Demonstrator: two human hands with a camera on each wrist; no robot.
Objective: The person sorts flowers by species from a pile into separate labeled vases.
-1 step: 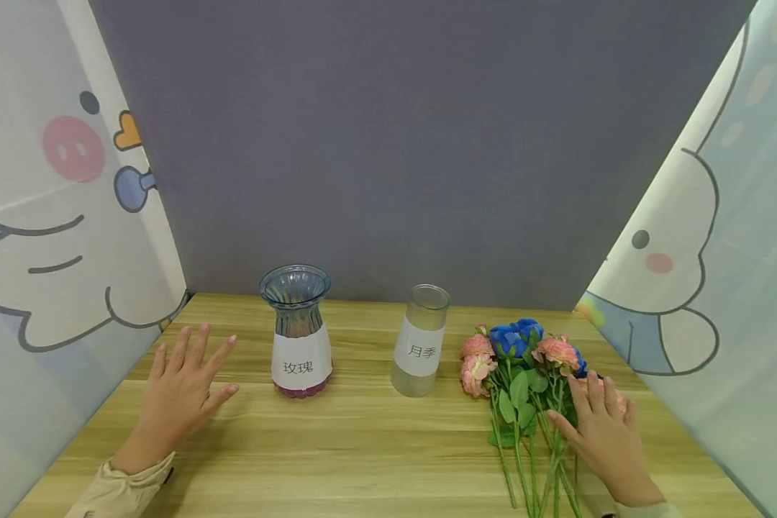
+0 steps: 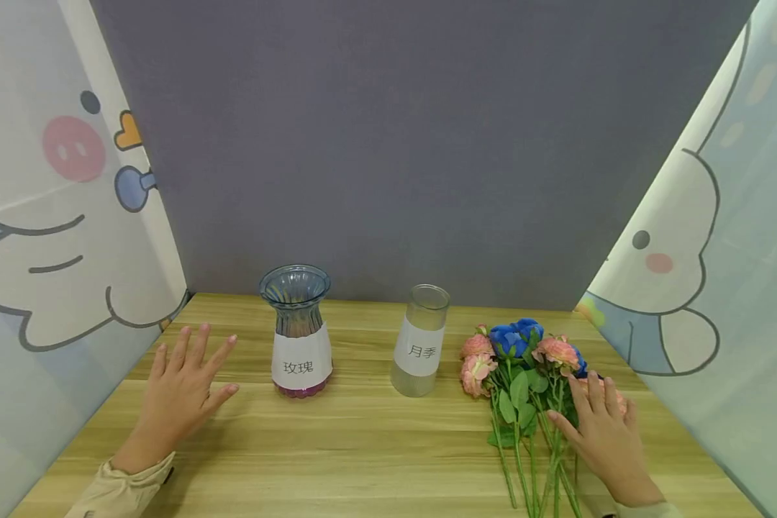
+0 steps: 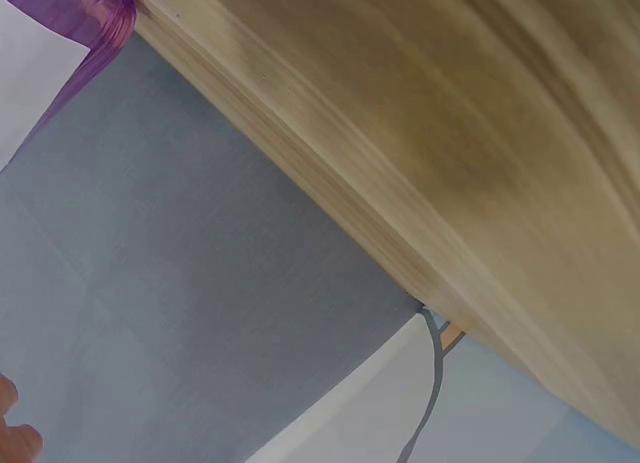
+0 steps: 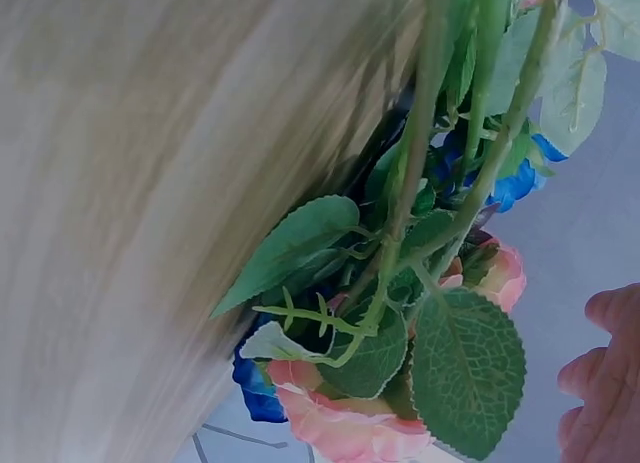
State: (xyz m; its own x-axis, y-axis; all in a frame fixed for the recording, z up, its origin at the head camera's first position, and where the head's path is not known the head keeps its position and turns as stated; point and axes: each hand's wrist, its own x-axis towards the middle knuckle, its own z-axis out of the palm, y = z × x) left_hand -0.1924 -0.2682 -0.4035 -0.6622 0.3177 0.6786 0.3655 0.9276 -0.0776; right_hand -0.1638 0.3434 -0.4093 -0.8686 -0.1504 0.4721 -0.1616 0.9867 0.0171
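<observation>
My left hand (image 2: 180,392) is spread with straight fingers over the left side of the table, apart from the blue-purple glass vase (image 2: 298,320) that stands upright to its right. A white paper label (image 2: 302,360) with Chinese characters wraps that vase. A clear cylindrical glass vase (image 2: 429,306), also labelled, stands near the middle. On the right lies a bunch of flowers, pink ones (image 2: 478,374) and blue ones (image 2: 510,338), stems towards me. My right hand (image 2: 609,439), fingers spread, is over the bunch's right side and partly hides a pink bloom; contact is unclear.
The wooden table (image 2: 362,453) ends at a grey back panel (image 2: 388,158). Cartoon-printed cloths close in the left side (image 2: 39,273) and the right side (image 2: 744,237). Leafy stems (image 4: 400,213) fill much of the right wrist view.
</observation>
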